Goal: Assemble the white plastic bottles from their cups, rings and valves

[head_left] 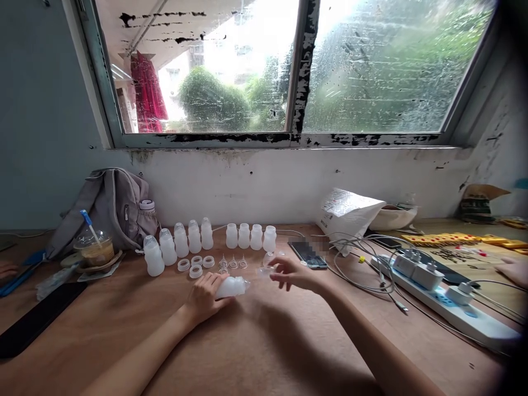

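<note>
My left hand (206, 294) is wrapped round a frosted baby bottle (231, 286), which lies tilted with its nipple end toward the right. Just to its right, my right hand (295, 273) has a clear cap (264, 271) at its fingertips, apart from the bottle. Behind, several capped bottles (180, 240) stand upright in a slanting row. Several open bottles (244, 236) without tops are lined up right of them. White collar rings (196, 270) and clear nipples (233, 262) lie in front of these rows. Another clear cap (269, 258) sits beyond my right fingers.
A phone (307, 254), loose cables (350, 269) and a power strip (445, 300) lie to the right. At left are an iced drink cup (94, 248), a backpack (111, 206) and a black flat case (39, 319). Other people's hands show at both edges.
</note>
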### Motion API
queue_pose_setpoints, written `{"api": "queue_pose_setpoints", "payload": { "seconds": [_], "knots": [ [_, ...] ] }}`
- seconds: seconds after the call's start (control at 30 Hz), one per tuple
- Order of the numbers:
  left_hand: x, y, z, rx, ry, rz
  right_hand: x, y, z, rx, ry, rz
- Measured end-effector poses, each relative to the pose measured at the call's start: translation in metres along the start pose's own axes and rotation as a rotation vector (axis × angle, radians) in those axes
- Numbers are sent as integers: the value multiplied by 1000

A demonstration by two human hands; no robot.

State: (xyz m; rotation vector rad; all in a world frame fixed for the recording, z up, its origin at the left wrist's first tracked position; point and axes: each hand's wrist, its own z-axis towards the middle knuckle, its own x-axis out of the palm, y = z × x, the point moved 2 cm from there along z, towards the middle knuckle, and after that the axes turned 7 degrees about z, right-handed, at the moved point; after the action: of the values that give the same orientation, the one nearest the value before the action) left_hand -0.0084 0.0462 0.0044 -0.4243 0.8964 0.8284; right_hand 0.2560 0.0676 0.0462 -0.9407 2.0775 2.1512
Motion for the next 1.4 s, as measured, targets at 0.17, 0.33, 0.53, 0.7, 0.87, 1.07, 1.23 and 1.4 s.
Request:
{"api": "queue_pose_setpoints", "payload": {
  "seconds": [0.17,0.33,0.53,0.7,0.87,1.07,1.23,1.4],
  "knots": [
    [3,0,-2,-31,-63,-8,35,3,5,-89,44,138],
    [8,4,-4,-3,-108,-7,50,-10,11,-62,36,245],
    [8,4,-6,6,-150,16,55,-14,13,-48,55,361],
    [4,2,-6,19,-175,57,60,-18,14,-36,56,436],
    [2,0,-5,76,-193,124,61,-21,14,-51,72,470],
    [1,-3,-6,101,-199,124,61,-22,15,-99,106,498],
    [0,-5,-8,59,-211,99,65,-14,12,-157,63,533],
    [-1,-8,-9,64,-223,111,64,-10,8,-149,67,543]
  ]
}}
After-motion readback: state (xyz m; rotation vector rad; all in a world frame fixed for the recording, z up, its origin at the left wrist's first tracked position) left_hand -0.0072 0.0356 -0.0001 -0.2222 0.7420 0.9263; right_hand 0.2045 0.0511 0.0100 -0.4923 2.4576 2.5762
